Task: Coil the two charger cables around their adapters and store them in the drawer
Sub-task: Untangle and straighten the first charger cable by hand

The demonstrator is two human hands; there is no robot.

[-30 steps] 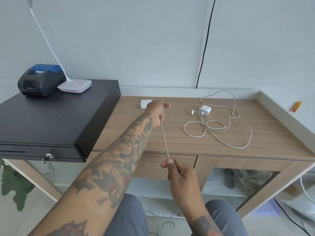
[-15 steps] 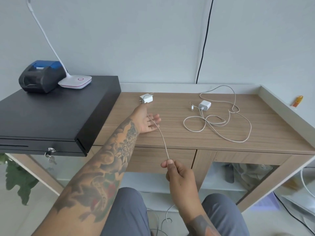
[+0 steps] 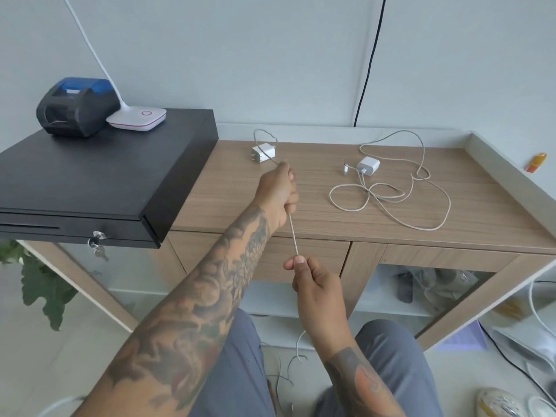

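While the left hand [image 3: 278,192] is closed in a fist around the first cable [image 3: 292,234], the right hand [image 3: 316,284] pinches the same cable lower down, between thumb and forefinger, so the stretch between them runs taut from about 6 o'clock to 12 o'clock. Beyond the left fist the cable loops up to its adapter [image 3: 264,152], which lies on the wooden desk [image 3: 301,218] at roughly 11 o'clock of that hand and just beside it; the left hand is clearly the nearer one. The second adapter [image 3: 369,165] sits at 2 o'clock, well apart, amid its loosely sprawled cable [image 3: 433,203]. The drawer front [image 3: 325,254] below the desk edge is shut. The slack end trails toward the floor.
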